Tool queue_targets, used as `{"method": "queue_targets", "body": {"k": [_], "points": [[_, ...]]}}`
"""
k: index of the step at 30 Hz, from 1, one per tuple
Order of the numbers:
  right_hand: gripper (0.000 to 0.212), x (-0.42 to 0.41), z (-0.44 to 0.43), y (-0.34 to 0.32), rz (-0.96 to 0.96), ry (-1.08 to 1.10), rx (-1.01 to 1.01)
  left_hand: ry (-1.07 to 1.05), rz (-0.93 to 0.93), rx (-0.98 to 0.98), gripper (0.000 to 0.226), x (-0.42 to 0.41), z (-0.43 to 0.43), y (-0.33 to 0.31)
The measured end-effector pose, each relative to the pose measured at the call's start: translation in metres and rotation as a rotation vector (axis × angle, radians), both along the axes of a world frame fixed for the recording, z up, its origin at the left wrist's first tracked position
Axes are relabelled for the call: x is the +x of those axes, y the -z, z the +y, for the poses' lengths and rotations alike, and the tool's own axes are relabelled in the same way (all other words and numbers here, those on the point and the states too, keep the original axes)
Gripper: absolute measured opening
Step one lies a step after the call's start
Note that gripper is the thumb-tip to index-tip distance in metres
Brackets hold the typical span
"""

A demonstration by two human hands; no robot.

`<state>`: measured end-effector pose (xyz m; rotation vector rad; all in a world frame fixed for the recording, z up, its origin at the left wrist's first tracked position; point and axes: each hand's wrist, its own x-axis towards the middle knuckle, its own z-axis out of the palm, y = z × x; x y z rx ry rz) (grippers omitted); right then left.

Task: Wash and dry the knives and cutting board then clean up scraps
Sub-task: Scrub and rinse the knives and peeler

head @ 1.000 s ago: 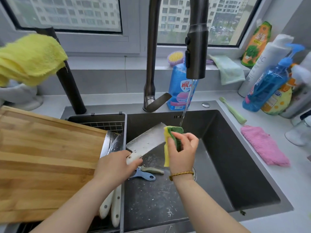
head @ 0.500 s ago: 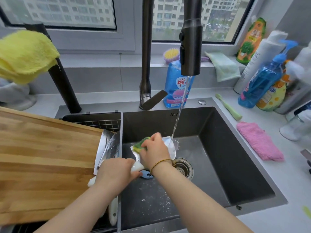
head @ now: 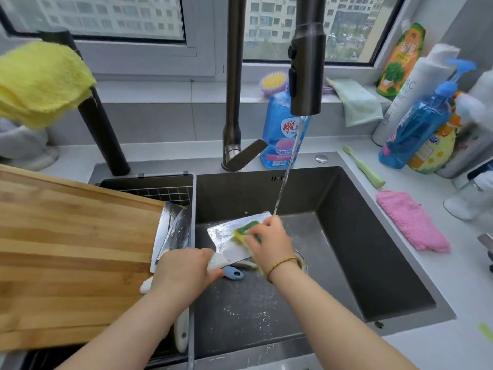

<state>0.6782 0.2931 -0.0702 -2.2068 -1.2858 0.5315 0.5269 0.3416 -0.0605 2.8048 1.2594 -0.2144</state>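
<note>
Dark sink [head: 373, 263] is sitting in a grey counter, with pale scraps [head: 250, 313] dotting its floor. Nearest, the left hand [head: 184, 271] is clenching the white handle of a cleaver [head: 226, 241] and holding the blade flat over the basin. The right hand [head: 269, 244] is gripping a sponge [head: 245, 231] and pressing it onto the blade. To the left, a board [head: 66, 249] is lying over the rack, with two more knives [head: 173, 231] resting at its edge. Water [head: 288, 166] is falling from the tap [head: 306, 70] onto the blade's far edge. Farther off, a pink cloth [head: 410, 220] is lying on the right counter.
</note>
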Motion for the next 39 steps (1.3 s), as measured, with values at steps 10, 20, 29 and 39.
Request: {"method": "queue_targets", "body": {"k": [10,20,29,39], "points": [[0.025,0.002,-0.006,-0.004,-0.008,-0.032,0.026,0.001,-0.003,-0.011,0.028,0.015,-0.004,0.000],[0.027,0.001,0.001,0.000,-0.087,-0.094,-0.023,0.045,0.056,-0.021,0.037,0.029,-0.009,0.004],[0.026,0.052,0.000,0.005,-0.030,0.227,-0.062,0.023,0.033,-0.021,0.045,0.025,-0.004,0.004],[0.025,0.082,-0.028,0.000,0.807,0.626,0.185,-0.079,-0.086,-0.140,0.046,0.021,-0.001,0.007]]}}
